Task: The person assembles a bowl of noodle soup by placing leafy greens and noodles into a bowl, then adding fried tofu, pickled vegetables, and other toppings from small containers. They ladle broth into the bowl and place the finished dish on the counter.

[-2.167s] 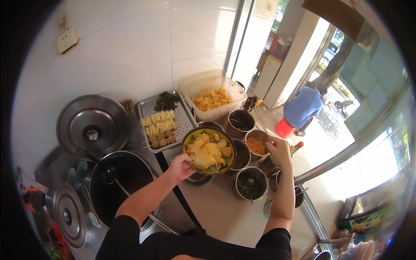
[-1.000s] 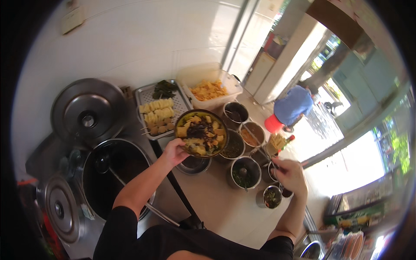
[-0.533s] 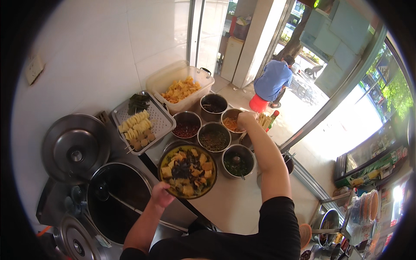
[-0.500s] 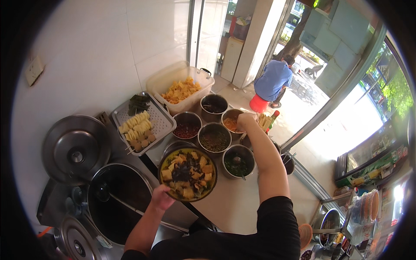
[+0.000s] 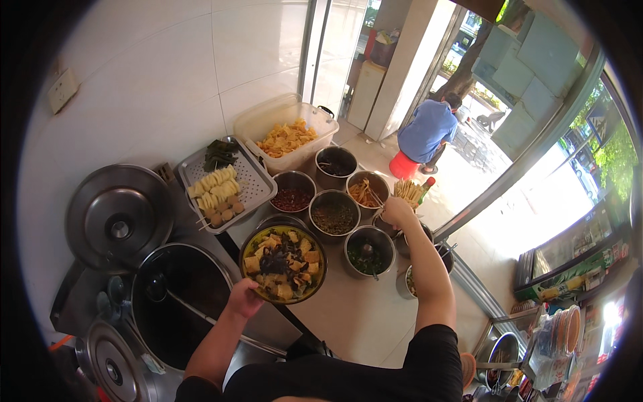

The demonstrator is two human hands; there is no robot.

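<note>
Firmly gripped in the left hand [image 5: 245, 299], thumb on the rim, the fingers beneath hidden: a round yellow-green bowl [image 5: 323, 269], over the counter near the middle of view. Inside it, golden chunks all around and a heap of dark shreds [image 5: 275, 261] in the centre. Closed around a slim metal utensil [image 5: 381, 201], just past two o'clock from the bowl: the right hand [image 5: 400, 213], with the utensil reaching into a steel pot [image 5: 367, 177] of orange shreds [image 5: 362, 193]. Contact between tip and shreds too small to judge.

Clockwise around the bowl, at twelve, a pot [image 5: 293, 177] of dark red bits; farther out on the same line, a lidless plastic tub [image 5: 299, 158] of crinkled yellow-orange pieces [image 5: 287, 137]. At one, a pot [image 5: 338, 153] with dark, hard-to-read contents. At half past one, close by, a pot [image 5: 334, 196] of small brownish-green bits. At three, a pot [image 5: 368, 232] of chopped greens [image 5: 364, 261] with a metal spoon in it. At eight, a large dark-bottomed stockpot [image 5: 134, 289], a ladle [image 5: 204, 315] slanting across it and out over the rim. At eleven, a perforated tray [image 5: 254, 190] with dark green pieces [image 5: 220, 154], pale yellow folded skewers [image 5: 214, 187] and brown balls [image 5: 224, 212] on sticks.
</note>
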